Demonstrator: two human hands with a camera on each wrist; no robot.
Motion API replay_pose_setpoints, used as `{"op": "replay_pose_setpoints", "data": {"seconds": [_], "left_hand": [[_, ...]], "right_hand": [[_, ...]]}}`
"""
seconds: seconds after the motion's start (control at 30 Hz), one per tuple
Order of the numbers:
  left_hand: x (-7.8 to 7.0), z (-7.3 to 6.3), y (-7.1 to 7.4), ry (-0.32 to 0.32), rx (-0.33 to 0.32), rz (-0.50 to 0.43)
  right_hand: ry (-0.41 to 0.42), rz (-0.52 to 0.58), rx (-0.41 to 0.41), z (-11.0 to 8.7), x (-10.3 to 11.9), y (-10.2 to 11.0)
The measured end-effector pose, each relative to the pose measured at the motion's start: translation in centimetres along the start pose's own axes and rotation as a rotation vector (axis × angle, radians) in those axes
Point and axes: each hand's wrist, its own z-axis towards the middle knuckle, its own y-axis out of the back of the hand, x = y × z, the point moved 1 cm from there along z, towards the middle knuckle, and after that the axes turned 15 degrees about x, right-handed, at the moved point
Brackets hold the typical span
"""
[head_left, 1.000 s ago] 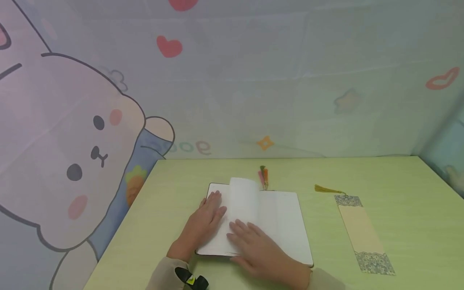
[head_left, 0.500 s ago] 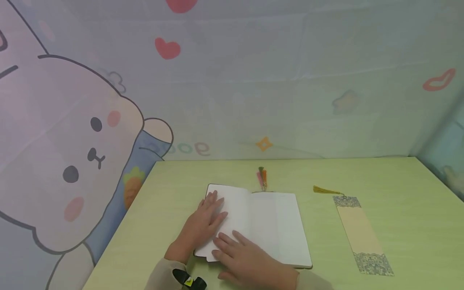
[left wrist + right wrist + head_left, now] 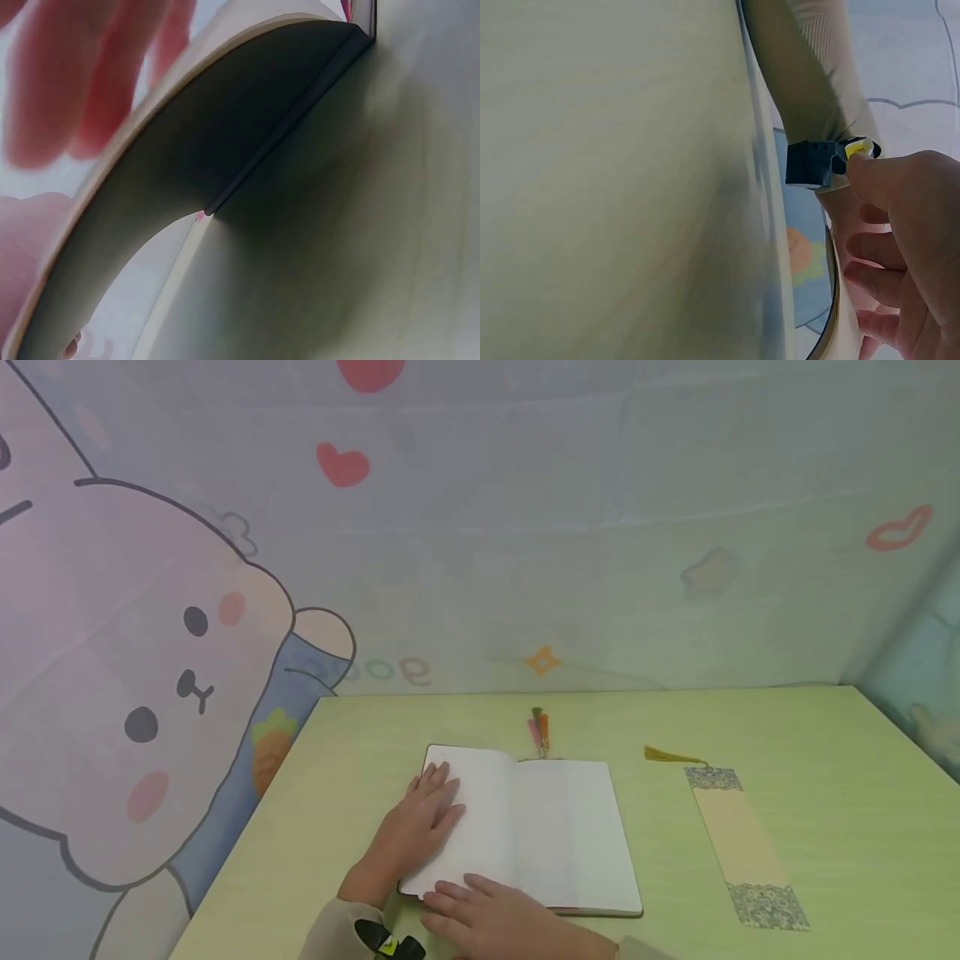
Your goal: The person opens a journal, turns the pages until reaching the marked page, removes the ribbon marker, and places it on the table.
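Observation:
An open notebook [image 3: 555, 827] with blank white pages lies before me. My left hand [image 3: 420, 822] rests flat on its left page, fingers spread near the outer edge. In the left wrist view, the fingers of my left hand [image 3: 75, 82] lie over the notebook's bowed edge [image 3: 195, 135], its dark underside showing. Near the lower edge of the left page is my right hand [image 3: 495, 918], its fingers extended. Pink, green and orange tassels [image 3: 539, 731] stick out beyond the notebook's top edge. In the right wrist view, my right hand [image 3: 907, 247] has nothing in its fingers.
A cream bookmark [image 3: 738, 835] with blue patterned ends and a yellow tassel [image 3: 671, 754] lies right of the notebook on the pale green table [image 3: 360, 727]. A cartoon-printed cloth [image 3: 480, 568] hangs behind. A black wrist camera [image 3: 388, 939] sits on my left wrist.
A raised page has gone over to the left and now lies flat. My right hand has drawn back left and down, toward the notebook's lower edge. The left hand stays on the left page.

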Motion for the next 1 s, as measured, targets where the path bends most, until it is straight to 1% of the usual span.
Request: {"op": "replay_pose_setpoints", "data": {"seconds": [0.03,0.1,0.2,0.23,0.3,0.43,0.5,0.57,0.7,0.87,1.0], "left_hand": [[0.0,0.0,0.0,0.000,0.000,0.003],[0.0,0.0,-0.1,0.000,-0.006,0.005],[0.1,0.0,-0.1,0.002,-0.011,0.003],[0.1,0.0,-0.1,0.003,-0.011,0.000],[0.1,-0.1,-0.1,0.008,-0.009,-0.003],[0.1,0.0,-0.1,0.011,-0.006,-0.013],[0.1,0.0,-0.1,0.013,-0.004,-0.017],[0.1,0.0,-0.1,0.016,-0.004,-0.021],[0.2,0.0,-0.3,0.023,-0.003,-0.029],[0.2,0.1,-0.3,0.019,-0.006,-0.043],[0.2,0.2,-0.3,0.023,-0.006,-0.037]], "right_hand": [[0.000,0.003,0.002,-0.1,0.0,0.0],[-0.017,-0.025,-0.016,-0.3,0.0,0.1],[-0.047,-0.017,-0.030,-0.8,-0.1,0.1],[-0.060,-0.026,-0.043,-1.0,-0.2,0.0],[-0.078,-0.002,-0.054,-1.5,-0.4,-0.2],[-0.134,0.007,-0.099,-2.8,-0.9,-1.0],[-0.163,0.037,-0.115,-3.5,-1.2,-1.3],[-0.187,0.092,-0.112,-4.3,-1.5,-1.4],[-0.241,0.190,-0.145,-6.0,-2.2,-1.7],[-0.309,0.246,-0.191,-8.4,-3.0,-2.2],[-0.379,0.281,-0.168,-10.3,-3.6,-2.8]]}}
